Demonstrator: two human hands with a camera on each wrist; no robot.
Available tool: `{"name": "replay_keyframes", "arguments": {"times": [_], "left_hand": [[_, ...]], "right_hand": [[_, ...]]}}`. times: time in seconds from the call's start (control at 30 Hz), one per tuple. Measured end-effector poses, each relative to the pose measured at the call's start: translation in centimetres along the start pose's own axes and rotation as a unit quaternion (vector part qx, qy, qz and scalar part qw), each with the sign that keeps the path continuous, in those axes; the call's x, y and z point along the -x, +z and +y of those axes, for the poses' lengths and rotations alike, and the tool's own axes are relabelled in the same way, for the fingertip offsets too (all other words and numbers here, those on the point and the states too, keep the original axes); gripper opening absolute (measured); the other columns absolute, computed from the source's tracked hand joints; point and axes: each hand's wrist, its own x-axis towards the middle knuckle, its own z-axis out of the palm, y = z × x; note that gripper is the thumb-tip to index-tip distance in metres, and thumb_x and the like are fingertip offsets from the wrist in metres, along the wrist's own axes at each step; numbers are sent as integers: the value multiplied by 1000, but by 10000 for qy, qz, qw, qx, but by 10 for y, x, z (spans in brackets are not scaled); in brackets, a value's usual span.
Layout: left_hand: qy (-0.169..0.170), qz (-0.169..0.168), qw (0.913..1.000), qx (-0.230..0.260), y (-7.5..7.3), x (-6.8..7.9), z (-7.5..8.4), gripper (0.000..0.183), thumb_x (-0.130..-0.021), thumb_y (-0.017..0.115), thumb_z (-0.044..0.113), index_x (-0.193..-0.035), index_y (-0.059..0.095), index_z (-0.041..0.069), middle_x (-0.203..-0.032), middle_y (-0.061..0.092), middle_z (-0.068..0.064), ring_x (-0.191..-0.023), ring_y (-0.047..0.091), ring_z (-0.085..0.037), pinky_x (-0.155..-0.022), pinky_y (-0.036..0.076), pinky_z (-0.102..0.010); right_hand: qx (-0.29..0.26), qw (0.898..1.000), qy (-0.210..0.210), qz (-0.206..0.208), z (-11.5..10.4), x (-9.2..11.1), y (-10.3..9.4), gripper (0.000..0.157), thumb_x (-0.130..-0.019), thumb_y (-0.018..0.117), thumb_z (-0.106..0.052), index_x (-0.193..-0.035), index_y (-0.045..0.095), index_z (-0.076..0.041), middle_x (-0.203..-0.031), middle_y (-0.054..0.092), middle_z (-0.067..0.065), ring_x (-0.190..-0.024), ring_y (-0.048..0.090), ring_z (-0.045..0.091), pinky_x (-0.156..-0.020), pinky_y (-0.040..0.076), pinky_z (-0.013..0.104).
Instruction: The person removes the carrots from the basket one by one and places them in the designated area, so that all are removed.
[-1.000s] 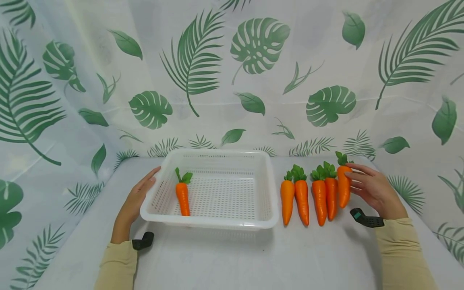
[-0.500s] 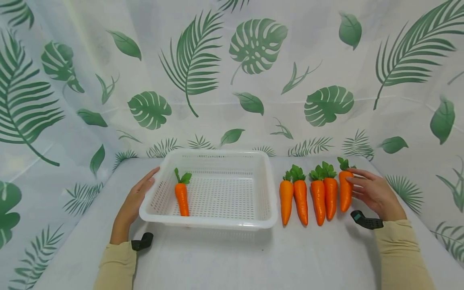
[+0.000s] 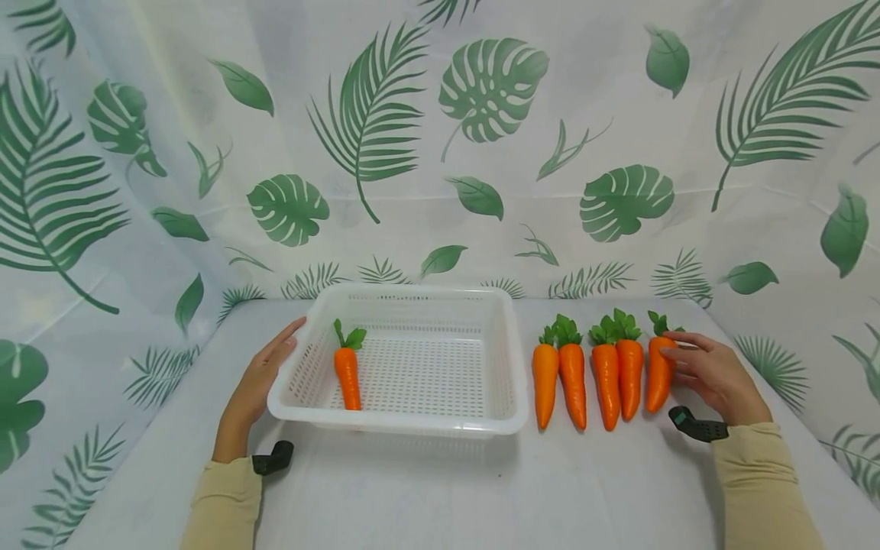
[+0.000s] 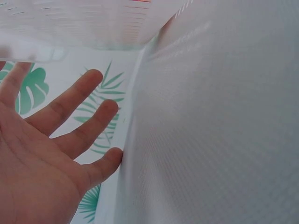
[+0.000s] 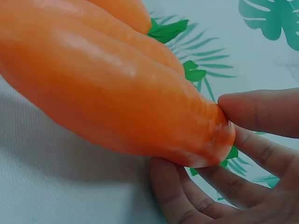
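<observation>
At the right end of a row of carrots, my right hand [image 3: 718, 376] pinches the top of an orange carrot [image 3: 660, 374] below its green leaves. In the right wrist view, the thumb [image 5: 261, 112] lies on one side of this carrot [image 5: 117, 88] and fingers on the other. A white plastic basket [image 3: 399, 422] stands at the middle left, one carrot [image 3: 347, 378] lying inside near its left wall. My left hand [image 3: 254, 386] is at the basket's left rim. Its fingers look spread and nearly straight in the left wrist view, below the basket's underside [image 4: 93, 28].
Between basket and right hand, several more carrots lie side by side, leaves pointing away: a pair [image 3: 573, 386] near the basket and a pair [image 3: 607, 386] further right. A leaf-patterned curtain [image 3: 406, 153] rises behind the white table [image 3: 440, 496].
My right hand has brought its carrot down and toward me, slightly to the right, widening the gap to the neighbouring carrot. The left hand and basket have stayed in place.
</observation>
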Motion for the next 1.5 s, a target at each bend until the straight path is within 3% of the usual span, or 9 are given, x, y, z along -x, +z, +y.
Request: {"name": "replay_keyframes", "arguments": {"times": [0.17, 0.4, 0.63, 0.93, 1.17, 1.4, 1.5], "left_hand": [[-22, -12, 10000, 51, 1, -1, 1, 59, -117, 39, 48, -171, 31, 27, -171, 36, -9, -126, 55, -14, -93, 53, -21], [-9, -19, 10000, 89, 1, -2, 1, 59, -117, 39, 47, -171, 32, 26, -170, 37, -10, -123, 57, -13, -92, 54, -22], [4, -28, 10000, 65, 1, -2, 1, 59, -117, 39, 47, -171, 31, 26, -170, 38, -11, -121, 58, -12, -92, 55, -23], [32, -17, 10000, 61, 0, -1, 2, 58, -117, 39, 46, -171, 31, 26, -170, 38, -11, -121, 58, -12, -92, 55, -22], [15, 13, 10000, -50, 0, -2, -3, 61, -116, 39, 50, -171, 31, 26, -171, 36, -9, -125, 56, -14, -93, 54, -21], [4, 7, 10000, -58, 0, -1, -1, 60, -116, 39, 49, -172, 30, 25, -172, 35, -11, -126, 55, -16, -93, 53, -21], [-25, 20, 10000, -62, 0, 0, 1, 60, -117, 39, 49, -171, 31, 26, -171, 36, -10, -126, 55, -16, -93, 53, -21]], "right_hand": [[85, 9999, -100, -13, 2, 0, 0, 71, -113, 53, -27, -163, 21, 13, -148, 42, 34, -89, 61, 2, -79, 59, 24], [285, 9996, -55, 14, 3, 0, 4, 72, -113, 52, -30, -162, 21, 13, -159, 30, 40, -115, 55, 29, -77, 58, 22], [394, 9992, 11, 110, 3, -1, 7, 73, -112, 55, -31, -163, 25, 12, -160, 31, 39, -103, 59, 16, -78, 59, 23], [485, 9986, -69, 191, 4, -6, 12, 71, -113, 53, -29, -163, 24, 12, -162, 27, 41, -130, 50, 48, -74, 57, 19], [749, 9966, -239, 240, 1, -6, 17, 69, -113, 54, -27, -161, 27, 14, -158, 32, 43, -124, 56, 47, -75, 58, 21], [887, 9955, -288, 188, -5, -4, 18, 68, -112, 55, -26, -159, 29, 15, -157, 34, 43, -104, 64, 22, -79, 60, 25], [894, 9955, -274, 176, -4, -4, 18, 69, -112, 55, -28, -160, 29, 14, -157, 34, 43, -105, 64, 22, -79, 60, 24]]}}
